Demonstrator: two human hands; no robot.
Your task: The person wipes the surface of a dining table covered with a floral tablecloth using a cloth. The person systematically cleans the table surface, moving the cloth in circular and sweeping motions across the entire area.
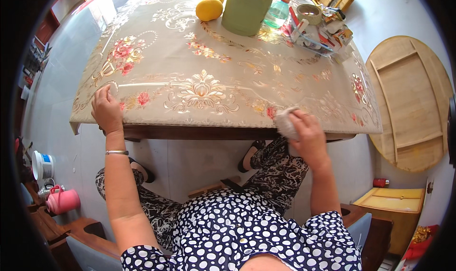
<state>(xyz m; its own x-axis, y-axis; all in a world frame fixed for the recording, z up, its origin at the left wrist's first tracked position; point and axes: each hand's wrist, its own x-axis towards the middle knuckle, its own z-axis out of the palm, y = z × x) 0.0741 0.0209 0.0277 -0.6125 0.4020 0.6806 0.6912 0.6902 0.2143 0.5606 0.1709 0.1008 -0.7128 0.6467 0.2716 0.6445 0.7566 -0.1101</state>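
Right hand: closed on a pale wad, fingers pressed over its top (hand (308, 130) somewhat blurred).
Pale wad: at the near edge of the patterned tablecloth (175, 57), right of centre; the wad (285, 123) overlaps that edge in view.
Left hand: at the near-left corner, fingers curled together on the cloth; the hand (107, 108) has a pale rounded shape (113, 87) at its fingertips (whether pinched, cannot tell).
Near edge: cloth drops slightly over the dark table frame (190, 132), the person's legs below.
Working room: a wide flat stretch of cloth between the hands, running well back from the near edge.
Far limit: two yellow fruits (209, 9), green container (247, 10), bottle (277, 14) and crowded basket (311, 44).
Right limit: round wooden board (407, 85), just beyond the table's side.
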